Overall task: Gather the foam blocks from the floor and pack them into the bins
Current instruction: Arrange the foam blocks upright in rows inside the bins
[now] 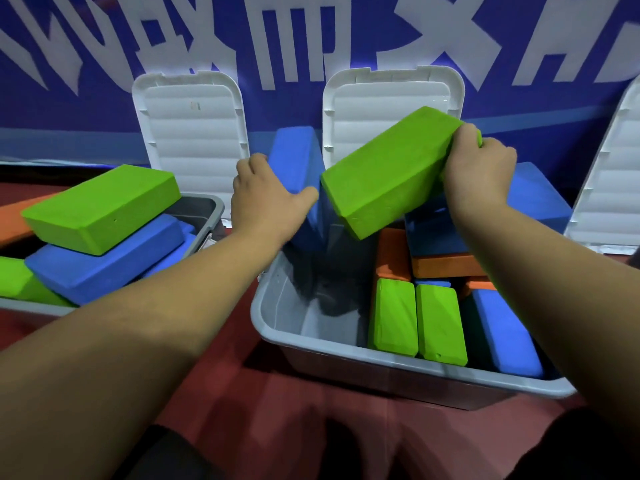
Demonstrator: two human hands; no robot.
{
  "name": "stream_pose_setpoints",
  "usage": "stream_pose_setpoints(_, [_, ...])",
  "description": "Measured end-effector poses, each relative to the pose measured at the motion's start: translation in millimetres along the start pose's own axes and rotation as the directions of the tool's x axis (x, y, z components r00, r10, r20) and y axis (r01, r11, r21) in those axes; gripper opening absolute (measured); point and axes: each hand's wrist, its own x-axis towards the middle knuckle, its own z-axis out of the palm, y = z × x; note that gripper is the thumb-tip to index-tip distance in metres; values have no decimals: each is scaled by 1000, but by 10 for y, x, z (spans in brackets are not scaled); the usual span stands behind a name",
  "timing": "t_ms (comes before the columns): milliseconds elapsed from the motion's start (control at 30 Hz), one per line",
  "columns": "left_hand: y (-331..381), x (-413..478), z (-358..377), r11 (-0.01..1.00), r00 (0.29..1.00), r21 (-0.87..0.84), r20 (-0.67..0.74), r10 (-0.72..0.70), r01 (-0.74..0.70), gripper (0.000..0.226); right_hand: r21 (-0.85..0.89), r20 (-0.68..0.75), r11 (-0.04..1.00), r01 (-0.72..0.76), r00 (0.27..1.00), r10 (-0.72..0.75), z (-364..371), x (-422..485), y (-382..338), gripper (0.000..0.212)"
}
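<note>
At far left, the grey plastic side bin (207,216) carries a heaped stack; beside it my left hand (266,199) clasps the upright blue rectangular foam block (294,157) at the far-left corner of the grey plastic centre bin (346,348); my right hand (474,174) grasps the far end of the tilted green rectangular foam block (388,174) above that bin's vacant bay; recommended: lower both on edge, flush to their neighbours.

I see a green foam block (391,171) tilted above the grey bin (381,358), my right hand (474,174) gripping its far end. My left hand (263,192) holds a blue block (298,157) on end at the bin's left wall. Other blocks fill its right half.
</note>
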Motion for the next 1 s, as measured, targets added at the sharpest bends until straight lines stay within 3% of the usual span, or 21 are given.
stream_pose_setpoints(100, [18, -102, -3, 984, 989, 125, 90, 120, -130, 87, 13, -5, 999, 43, 999, -43, -53, -24, -3, 39])
stream_pose_setpoints(200, [88, -225, 31, 953, 968, 214, 180, 177, -214, 83, -15, 11, 995, 101, 995, -101, -41, -70, -17, 46])
stream_pose_setpoints(367, [97, -419, 261, 943, 952, 310, 305, 24, -123, 86, -74, 50, 971, 227, 973, -224, 69, -157, -103, 57])
stream_pose_setpoints(467, [49, -571, 425, 924, 899, 378, 424, -113, -61, 103, -112, 83, 936, 334, 942, -326, 142, -226, -105, 47])
stream_pose_setpoints(600, [31, -755, 666, 917, 725, 388, 605, -330, 94, 104, -120, 83, 902, 414, 910, -407, 214, -285, -113, 38])
stream_pose_setpoints(700, [143, -873, 693, 890, 607, 451, 691, -392, 62, 104, -120, 84, 875, 468, 883, -461, 276, -300, -114, 44])
stream_pose_setpoints(800, [202, -966, 687, 880, 500, 473, 769, -398, -26, 117, -98, 102, 862, 497, 867, -488, 344, -337, -94, 53])
stream_pose_setpoints(833, [181, -993, 706, 886, 445, 463, 799, -405, -24, 114, -95, 116, 860, 502, 863, -491, 365, -351, -79, 56])
stream_pose_setpoints(933, [96, -1061, 790, 917, 293, 392, 887, -356, -70, 67, -115, 160, 849, 516, 853, -497, 426, -401, -15, 59])
stream_pose_setpoints(1000, [74, -1024, 768, 927, 275, 346, 914, -298, -143, 62, -147, 194, 839, 524, 847, -495, 468, -431, 38, 60])
